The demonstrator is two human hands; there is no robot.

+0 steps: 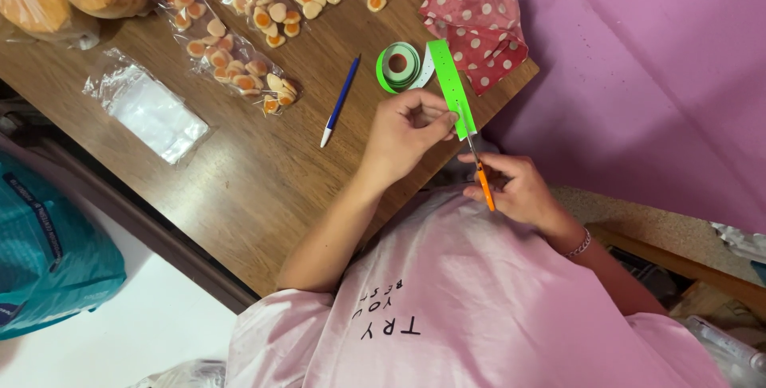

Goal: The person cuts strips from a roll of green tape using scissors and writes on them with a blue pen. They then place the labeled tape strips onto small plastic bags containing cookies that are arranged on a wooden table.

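Note:
My left hand (407, 129) pinches the near end of a bright green ribbon strip (450, 81) that runs back to a green ribbon roll (399, 66) on the brown wooden table (263, 173). My right hand (519, 189) grips orange-handled scissors (479, 166), whose blades meet the ribbon just beside my left fingers. Both hands are held above the table's near edge, over my pink shirt.
A blue and white pen (341, 101) lies left of the roll. Clear bags of orange and white candies (239, 61) fill the far side, with empty clear bags (148, 105) at left. A red polka-dot cloth (479, 25) sits at the corner. A teal bag (48, 252) stands on the floor.

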